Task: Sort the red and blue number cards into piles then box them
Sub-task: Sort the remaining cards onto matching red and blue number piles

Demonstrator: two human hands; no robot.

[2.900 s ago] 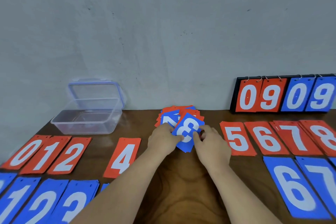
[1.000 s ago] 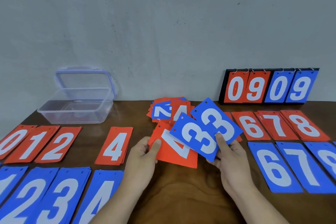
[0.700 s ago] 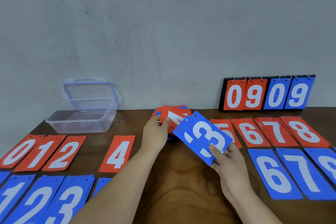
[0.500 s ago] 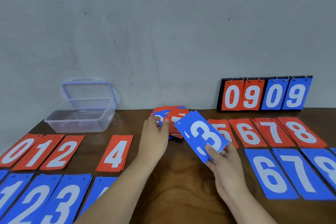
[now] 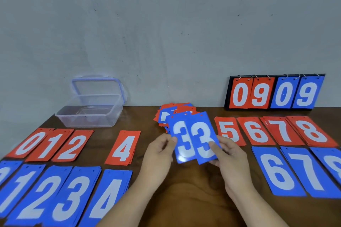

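Nearest you, on the dark brown wooden surface (image 5: 184, 204), the blue stacks sit in number order. On your left that's 1, 2, the blue stack with the white 3 (image 5: 73, 199), then 4, and on your right 6 and 7. The ones at both frame edges are cropped, so I can't read them. I'd guess they're lined up like that so every new card has an obvious home.

Just past those, your left hand (image 5: 158, 150) and right hand (image 5: 227, 155) are close together. Each is pinching one of the two blue 3 cards (image 5: 193, 140), which are fanned side by side, lifted off the surface, faces toward you. Looks like you're checking they match before they go on the matching stack down at your left.

The next row back is red: 0, 1, 2, a gap, the red stack marked 4 (image 5: 123, 147), then 5, 6, 7, 8 on the right. That gap reads as the spot saved for red 3s.

Behind the hands, the mixed heap of red and blue cards (image 5: 173, 114) isn't sorted yet. Far left, the clear plastic box (image 5: 88, 116) has its blue-trimmed lid tipped back, ready for boxing. Far right, against the grey wall (image 5: 166, 33), the black ring-bound flip scoreboard (image 5: 275, 94) reads 0 9 in red and 0 9 in blue. No brand names that I can spot.
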